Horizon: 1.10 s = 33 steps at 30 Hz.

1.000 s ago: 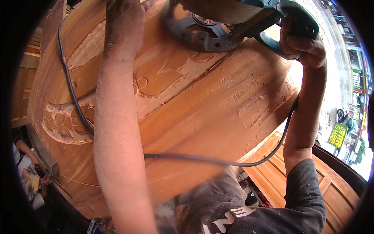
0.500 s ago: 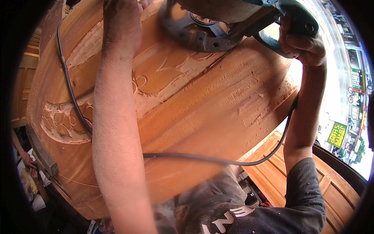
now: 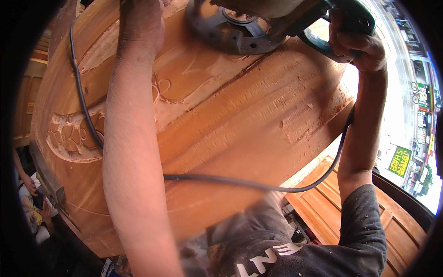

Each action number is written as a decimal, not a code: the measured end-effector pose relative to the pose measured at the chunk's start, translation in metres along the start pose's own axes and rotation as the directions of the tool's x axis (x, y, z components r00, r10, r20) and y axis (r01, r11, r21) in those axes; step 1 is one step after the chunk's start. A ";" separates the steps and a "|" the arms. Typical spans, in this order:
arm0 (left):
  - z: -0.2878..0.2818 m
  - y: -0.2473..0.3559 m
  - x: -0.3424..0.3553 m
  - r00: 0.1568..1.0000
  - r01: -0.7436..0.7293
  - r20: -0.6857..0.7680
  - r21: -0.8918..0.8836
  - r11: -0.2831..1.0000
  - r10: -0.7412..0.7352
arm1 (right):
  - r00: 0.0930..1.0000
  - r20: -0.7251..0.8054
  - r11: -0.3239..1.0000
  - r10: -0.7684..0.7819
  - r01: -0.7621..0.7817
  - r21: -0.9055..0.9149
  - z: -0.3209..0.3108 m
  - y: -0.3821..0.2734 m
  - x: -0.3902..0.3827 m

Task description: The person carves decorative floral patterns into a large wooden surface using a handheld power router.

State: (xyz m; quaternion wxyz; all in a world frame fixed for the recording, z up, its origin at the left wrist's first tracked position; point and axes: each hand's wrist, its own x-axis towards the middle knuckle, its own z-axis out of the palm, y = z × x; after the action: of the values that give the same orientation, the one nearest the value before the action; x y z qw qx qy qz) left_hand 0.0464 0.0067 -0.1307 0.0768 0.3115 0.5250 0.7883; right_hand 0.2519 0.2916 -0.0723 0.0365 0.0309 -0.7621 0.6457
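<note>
Head view: two hands, one power router, one carved wooden panel, one cable

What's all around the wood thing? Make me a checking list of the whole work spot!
Surface: big curved wooden panel with carved flower patterns on its left part and rough routed grooves.
Job's things: power router with a round dark base resting on the panel's top.
Clutter: wood dust and chips on the panel.
Grippers: right hand grips the router's teal handle; left hand reaches to the top, mostly cut off.
Cables: black cord loops across the panel.
Surroundings: wooden doors below right; bright street at right; another person's hand at left.
</note>
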 end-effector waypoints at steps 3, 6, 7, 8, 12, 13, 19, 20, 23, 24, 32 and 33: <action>-0.015 -0.002 0.005 0.999 0.028 0.043 -0.055 0.998 -0.025 | 0.989 -0.062 0.987 -0.131 0.136 0.081 0.016 0.001 0.011; -0.031 -0.017 0.009 0.996 0.046 -0.060 -0.262 0.964 -0.063 | 0.992 -0.113 0.997 -0.055 0.062 0.051 0.029 -0.013 0.008; -0.033 -0.022 0.008 0.997 0.031 -0.067 -0.232 0.972 -0.047 | 0.993 -0.081 0.994 -0.090 0.094 0.048 0.027 -0.012 0.010; -0.015 -0.006 -0.002 1.000 -0.013 -0.027 -0.043 0.999 0.012 | 0.991 -0.050 0.990 -0.126 0.128 0.052 0.024 -0.010 0.010; -0.020 -0.003 -0.001 0.998 -0.024 0.061 0.023 0.999 0.023 | 0.993 0.012 0.992 -0.118 0.117 0.050 0.024 -0.017 0.010; -0.019 -0.003 -0.004 0.998 -0.048 0.038 0.086 0.995 0.045 | 0.991 -0.036 0.991 -0.131 0.132 0.023 0.029 -0.015 0.013; -0.009 0.007 -0.008 0.997 0.079 -0.025 0.004 0.997 -0.078 | 0.986 -0.018 0.986 -0.167 0.167 -0.026 0.016 -0.002 0.014; -0.017 0.001 -0.004 0.999 0.044 0.007 -0.004 0.999 -0.044 | 0.975 0.023 0.975 -0.221 0.222 -0.011 0.012 0.002 0.014; -0.027 -0.004 -0.004 0.998 0.000 0.069 -0.027 1.000 0.002 | 0.994 -0.087 0.998 0.059 -0.061 -0.022 0.013 -0.003 -0.003; -0.028 -0.003 -0.005 0.996 -0.006 0.086 -0.036 0.999 0.009 | 0.995 -0.082 0.998 0.048 -0.051 -0.034 0.012 -0.002 -0.003; -0.011 0.014 -0.009 0.996 0.086 -0.025 -0.038 0.996 -0.087 | 0.995 -0.001 0.992 0.102 -0.102 -0.074 0.003 -0.004 -0.004; -0.011 0.014 -0.009 0.994 0.104 -0.018 -0.052 0.993 -0.105 | 0.995 -0.011 0.993 0.096 -0.097 -0.066 0.003 -0.003 -0.004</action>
State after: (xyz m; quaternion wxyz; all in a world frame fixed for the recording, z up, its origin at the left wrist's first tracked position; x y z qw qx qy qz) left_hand 0.0499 -0.0123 -0.1247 0.1207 0.2734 0.5210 0.7995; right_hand 0.2564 0.2879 -0.0701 0.0093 -0.0099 -0.7835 0.6212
